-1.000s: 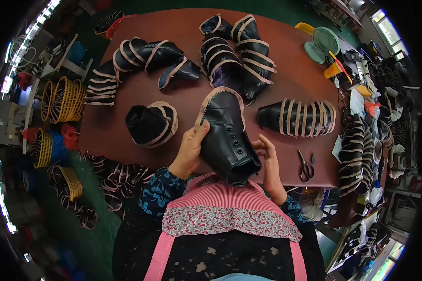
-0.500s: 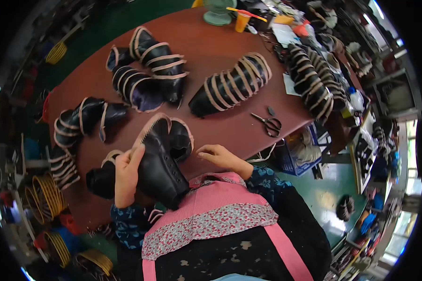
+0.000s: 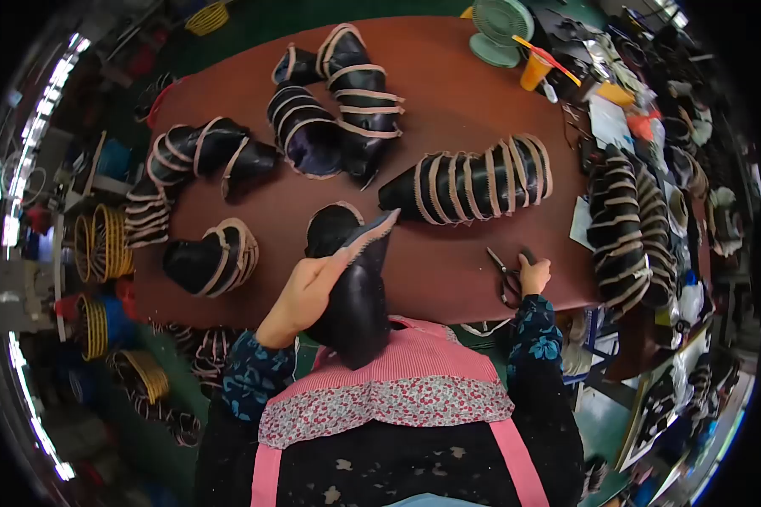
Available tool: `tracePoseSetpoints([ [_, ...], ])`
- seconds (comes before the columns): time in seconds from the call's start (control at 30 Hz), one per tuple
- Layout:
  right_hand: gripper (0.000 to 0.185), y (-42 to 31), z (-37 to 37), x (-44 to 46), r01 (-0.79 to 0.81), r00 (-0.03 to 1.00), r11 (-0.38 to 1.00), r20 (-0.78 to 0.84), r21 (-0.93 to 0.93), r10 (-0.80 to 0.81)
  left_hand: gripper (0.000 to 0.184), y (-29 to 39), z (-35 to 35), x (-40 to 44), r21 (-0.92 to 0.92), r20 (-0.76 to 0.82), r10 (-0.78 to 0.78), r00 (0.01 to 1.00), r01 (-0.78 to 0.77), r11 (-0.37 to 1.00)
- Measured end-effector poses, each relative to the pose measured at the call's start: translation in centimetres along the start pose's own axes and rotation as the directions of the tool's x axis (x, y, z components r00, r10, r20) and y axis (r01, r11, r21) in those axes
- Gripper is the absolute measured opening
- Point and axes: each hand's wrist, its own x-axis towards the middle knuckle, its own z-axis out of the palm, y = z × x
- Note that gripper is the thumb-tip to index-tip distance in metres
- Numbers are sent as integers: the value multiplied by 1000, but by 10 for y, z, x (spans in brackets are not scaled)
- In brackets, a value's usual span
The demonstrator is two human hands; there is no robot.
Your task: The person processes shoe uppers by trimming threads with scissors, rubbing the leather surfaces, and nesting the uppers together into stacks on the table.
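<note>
My left hand (image 3: 306,296) grips the edge of a black leather shoe upper (image 3: 359,304) with a tan serrated rim, tilted above the table's front edge. Behind it another black upper (image 3: 333,226) lies on the red-brown table (image 3: 448,262). My right hand (image 3: 534,275) is at the table's right front, its fingers closed on a small dark piece (image 3: 528,254). Black-handled scissors (image 3: 509,286) lie just left of that hand. A nested row of uppers (image 3: 469,182) rests beyond, and a short stack (image 3: 211,258) sits to the left.
More nested uppers (image 3: 359,93) lie at the back and left (image 3: 203,152) of the table. A green fan (image 3: 497,32) and an orange cup (image 3: 534,71) stand at the back right. Stacks of uppers (image 3: 621,228) line the right side. Yellow baskets (image 3: 106,243) are at the left.
My right hand has moved right from beside the held upper to the small dark piece near the scissors and closed on it. The held upper has turned in my left hand. The view has shifted.
</note>
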Motion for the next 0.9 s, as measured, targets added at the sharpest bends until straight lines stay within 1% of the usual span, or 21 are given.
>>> tracePoseSetpoints([
  [0.03,56,-3,-2,5,-60,987,982,155,179,32,45,-4,6,6,55,-12,17,1000,-16,998],
  [0.07,56,-17,-5,4,-41,985,980,172,193,7,45,-5,12,10,114,-13,38,999,-37,993],
  [0.13,40,-55,-29,-5,168,897,914,326,370,-297,44,-2,27,14,109,-45,69,997,-64,992],
  [0.17,31,-98,-66,-24,183,841,823,348,538,-415,44,-3,33,18,89,-50,92,995,-87,992],
  [0.23,20,-182,-152,-88,110,691,622,390,775,-609,43,-14,44,20,53,-57,86,995,-83,995],
  [0.27,16,-213,-187,-115,38,608,523,396,852,-688,43,-22,47,26,135,-58,68,996,-60,989],
  [0.3,16,-235,-223,-138,167,514,408,274,898,-813,43,-25,51,31,220,-57,65,996,-51,974],
  [0.33,17,-248,-244,-155,283,392,269,145,920,-908,43,-24,59,32,213,-52,70,996,-58,975],
  [0.4,18,-261,-232,-169,468,309,142,-11,872,-951,43,-19,74,30,-27,-43,83,996,-84,996],
  [0.43,18,-250,-225,-169,466,304,141,-8,873,-953,42,-23,72,28,-18,-61,84,995,-86,996],
  [0.5,20,-237,-210,-161,398,218,251,175,882,-960,41,-19,79,19,1,-44,199,979,-200,980],
  [0.53,22,-233,-208,-162,261,276,278,204,924,-939,43,-20,82,18,5,-111,209,972,-210,978],
  [0.6,23,-224,-204,-144,245,321,477,393,844,-861,43,-34,70,12,-274,-19,-54,998,47,961],
  [0.63,21,-229,-222,-139,183,312,494,426,850,-849,44,-31,78,11,-215,-91,-33,995,13,977],
  [0.67,22,-243,-242,-137,246,307,355,275,902,-911,44,-30,73,21,-219,-99,-11,995,-11,976],
  [0.7,23,-249,-256,-150,288,293,228,142,930,-946,44,-34,69,24,-148,-67,10,998,-19,989],
  [0.73,26,-258,-252,-157,418,190,59,-24,907,-981,44,-40,72,18,-84,-18,0,1000,-2,996],
  [0.77,26,-250,-244,-161,413,199,72,-13,908,-980,44,-41,73,19,-56,-65,-4,998,0,998],
  [0.8,28,-249,-228,-160,338,210,155,86,928,-974,44,-40,73,22,-45,-64,14,998,-17,999],
  [0.87,30,-253,-220,-156,225,197,272,229,936,-953,44,-43,79,18,-220,-131,-41,990,11,976],
  [0.9,30,-249,-220,-153,163,202,369,335,915,-920,44,-43,80,16,-288,-124,-91,988,52,956],
])
